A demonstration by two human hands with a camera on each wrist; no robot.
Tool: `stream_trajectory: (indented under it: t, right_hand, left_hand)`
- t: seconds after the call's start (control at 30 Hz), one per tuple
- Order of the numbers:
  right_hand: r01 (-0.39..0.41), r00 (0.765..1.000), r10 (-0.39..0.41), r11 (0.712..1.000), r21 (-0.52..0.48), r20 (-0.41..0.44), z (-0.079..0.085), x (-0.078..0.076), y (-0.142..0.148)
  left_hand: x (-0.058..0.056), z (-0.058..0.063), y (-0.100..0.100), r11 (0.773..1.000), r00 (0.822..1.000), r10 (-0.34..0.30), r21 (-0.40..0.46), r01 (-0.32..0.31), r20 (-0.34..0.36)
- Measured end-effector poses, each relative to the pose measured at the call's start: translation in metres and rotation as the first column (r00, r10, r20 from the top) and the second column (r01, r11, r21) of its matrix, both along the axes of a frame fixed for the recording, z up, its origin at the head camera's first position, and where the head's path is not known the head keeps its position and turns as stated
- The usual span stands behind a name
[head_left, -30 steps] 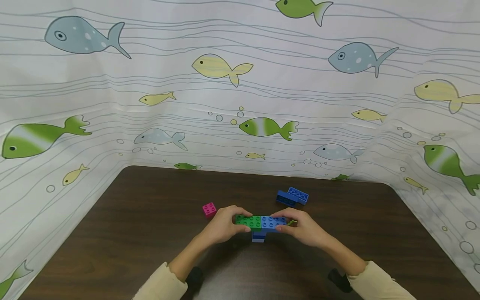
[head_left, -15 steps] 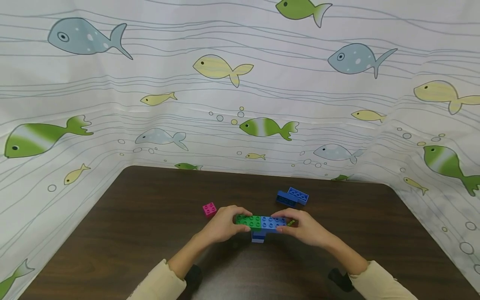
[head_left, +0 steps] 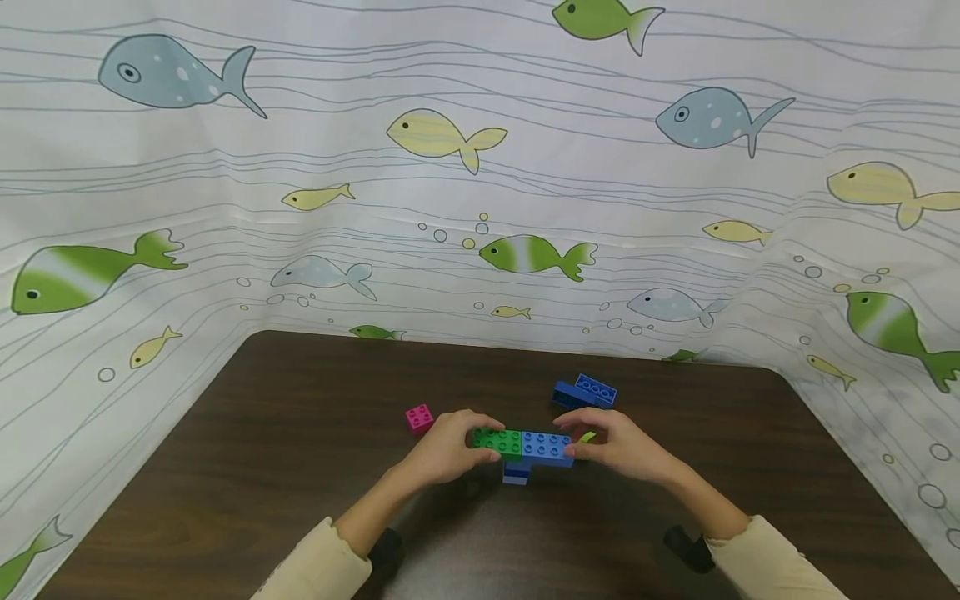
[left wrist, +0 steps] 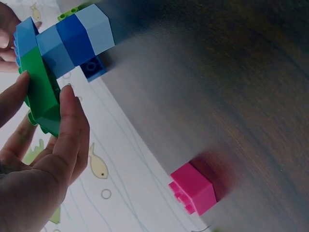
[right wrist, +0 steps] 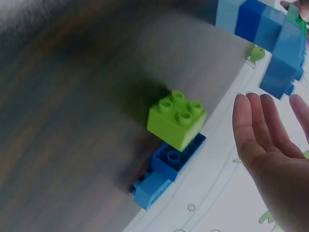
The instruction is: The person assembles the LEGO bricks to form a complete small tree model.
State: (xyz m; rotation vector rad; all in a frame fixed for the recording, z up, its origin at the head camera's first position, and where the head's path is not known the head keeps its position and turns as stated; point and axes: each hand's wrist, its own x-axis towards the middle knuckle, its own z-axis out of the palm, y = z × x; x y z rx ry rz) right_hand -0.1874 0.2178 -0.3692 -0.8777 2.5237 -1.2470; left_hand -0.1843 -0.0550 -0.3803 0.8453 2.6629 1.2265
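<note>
My left hand (head_left: 446,450) grips a green toy building brick (left wrist: 42,92) by its sides, thumb and fingers on opposite faces. End to end with it lies a blue brick (head_left: 546,448), both studs up. Beneath their seam stands a column of stacked blue bricks (left wrist: 75,38), light blue at the bottom, darker in the middle. My right hand (head_left: 622,442) is at the blue brick's right end, its fingers parted and extended. In the right wrist view its fingertips are apart from that brick. A lime green brick (right wrist: 176,121) stands on the table just beyond the right hand.
A pink brick (head_left: 419,418) sits on the dark wooden table (head_left: 315,400), left of the left hand. Two more blue bricks, one darker (right wrist: 176,157) and one lighter (right wrist: 152,188), lie together at the back right. Fish-patterned cloth (head_left: 420,283) walls the table's back and sides.
My right hand has let go of the blue brick and shifted slightly right, opening its fingers. The left hand keeps its grip on the green brick; the stack stays in place.
</note>
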Motion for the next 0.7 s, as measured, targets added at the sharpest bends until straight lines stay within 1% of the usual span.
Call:
stream_trajectory:
  t: [0.13, 0.37, 0.47, 0.57, 0.63, 0.7]
  right_hand:
    - [-0.024, 1.000, 0.024, 1.000, 0.003, 0.010, -0.006, 0.000, -0.004]
    - [-0.016, 1.000, 0.016, 1.000, -0.005, 0.014, -0.009, -0.001, -0.008]
    - [-0.003, 1.000, 0.003, 1.000, -0.001, 0.025, -0.007, -0.004, -0.005]
    - [0.044, 0.999, -0.044, 0.999, -0.015, 0.028, 0.001, -0.012, 0.004]
    - [0.101, 0.995, -0.101, 0.995, -0.010, -0.009, 0.007, -0.023, 0.014]
    - [0.164, 0.985, -0.163, 0.986, 0.019, -0.056, 0.011, -0.034, 0.025]
  left_hand:
    - [-0.002, 0.000, -0.003, 1.000, 1.000, -0.013, -0.004, 0.013, -0.001]
    - [-0.003, -0.004, -0.008, 0.999, 1.000, -0.003, 0.034, 0.002, 0.007]
    - [-0.004, -0.005, -0.009, 0.999, 1.000, -0.007, 0.040, 0.007, 0.013]
    - [-0.005, -0.005, -0.008, 0.999, 1.000, -0.016, 0.045, 0.015, 0.022]
    - [-0.005, -0.006, -0.007, 0.999, 0.999, -0.019, 0.050, 0.017, 0.028]
    - [-0.005, -0.006, -0.007, 0.998, 0.999, -0.023, 0.053, 0.021, 0.038]
